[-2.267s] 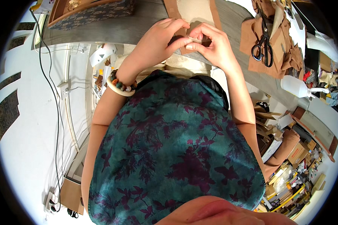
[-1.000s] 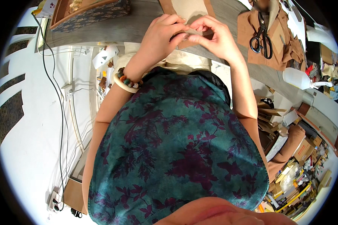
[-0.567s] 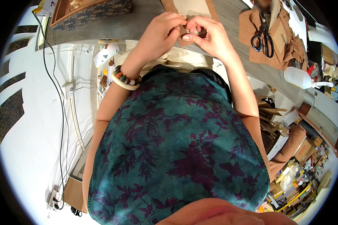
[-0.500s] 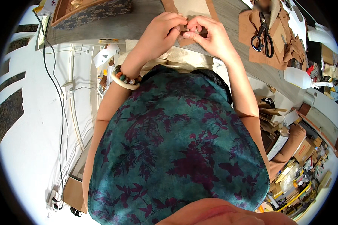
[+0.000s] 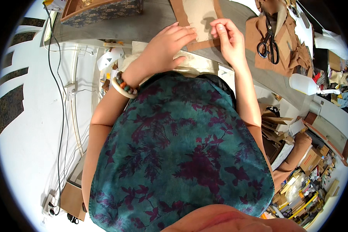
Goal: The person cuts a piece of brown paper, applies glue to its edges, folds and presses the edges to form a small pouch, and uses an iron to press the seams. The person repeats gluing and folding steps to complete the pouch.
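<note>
At the far edge of my view lies a beige panel (image 5: 200, 17) with a brown, leather-like border (image 5: 178, 11), flat on the grey table. My left hand (image 5: 169, 45) is open, its fingers stretched over the border's left side and the fingertips at the panel. A beaded bracelet and a pale bangle circle that wrist. Over the panel's right side, my right hand (image 5: 230, 40) is raised with thumb and fingertips pressed together. Whatever sits in that pinch, if anything, is too small to make out. The hand casts a shadow on the panel.
Black-handled scissors (image 5: 269, 42) lie on brown material scraps (image 5: 255, 27) to the right. A patterned box (image 5: 104, 13) with a wooden rim stands at the far left. Beside the table's right edge is a white spray bottle (image 5: 303, 84). Dark cables (image 5: 58, 96) run down the left wall.
My hands were close together with fingers meeting over the brown border's near edge. They have moved apart, the left flattening out and the right shifting right. More of the panel shows.
</note>
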A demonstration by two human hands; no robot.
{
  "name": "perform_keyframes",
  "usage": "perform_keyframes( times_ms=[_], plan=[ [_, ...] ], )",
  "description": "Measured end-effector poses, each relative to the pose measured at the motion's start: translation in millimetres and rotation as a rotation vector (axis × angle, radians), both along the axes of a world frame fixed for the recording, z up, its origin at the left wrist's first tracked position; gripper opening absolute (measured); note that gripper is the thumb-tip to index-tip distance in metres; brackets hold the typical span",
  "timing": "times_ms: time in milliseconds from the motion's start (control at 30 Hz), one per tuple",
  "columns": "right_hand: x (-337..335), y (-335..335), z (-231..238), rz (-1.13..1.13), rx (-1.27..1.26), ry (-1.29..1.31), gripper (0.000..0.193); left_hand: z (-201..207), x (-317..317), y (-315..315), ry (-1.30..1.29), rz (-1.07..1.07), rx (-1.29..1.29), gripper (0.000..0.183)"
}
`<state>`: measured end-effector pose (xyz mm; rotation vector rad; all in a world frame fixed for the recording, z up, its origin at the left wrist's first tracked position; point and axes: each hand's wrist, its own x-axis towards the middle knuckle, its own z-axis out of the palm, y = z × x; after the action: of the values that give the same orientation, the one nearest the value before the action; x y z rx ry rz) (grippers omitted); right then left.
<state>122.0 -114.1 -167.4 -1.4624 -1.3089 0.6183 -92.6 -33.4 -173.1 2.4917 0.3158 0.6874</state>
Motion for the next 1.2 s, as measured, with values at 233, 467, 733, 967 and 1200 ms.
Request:
perform_keyframes(
  times_ms=[233,467,733,967,1200],
  plan=[
    [12,-13,17,-0.187,0.025,-0.05,0.04,2,-5,-3,0.01,-0.006,0.182,0.039],
    [15,-16,88,-0.237,0.465,0.17,0.023,73,32,32,-0.657,0.141,-0.099,0.009],
    [51,-43,102,-0.26,0.476,0.098,0.041,127,50,38,-0.653,0.118,-0.666,0.019],
    [23,-19,142,-0.062,0.372,-0.149,0.09,131,48,28,-0.563,0.13,-0.495,0.021],
    [-3,-8,157,0.282,0.279,-0.314,0.077,140,28,21,-0.46,0.235,-0.394,0.044]
  ],
)
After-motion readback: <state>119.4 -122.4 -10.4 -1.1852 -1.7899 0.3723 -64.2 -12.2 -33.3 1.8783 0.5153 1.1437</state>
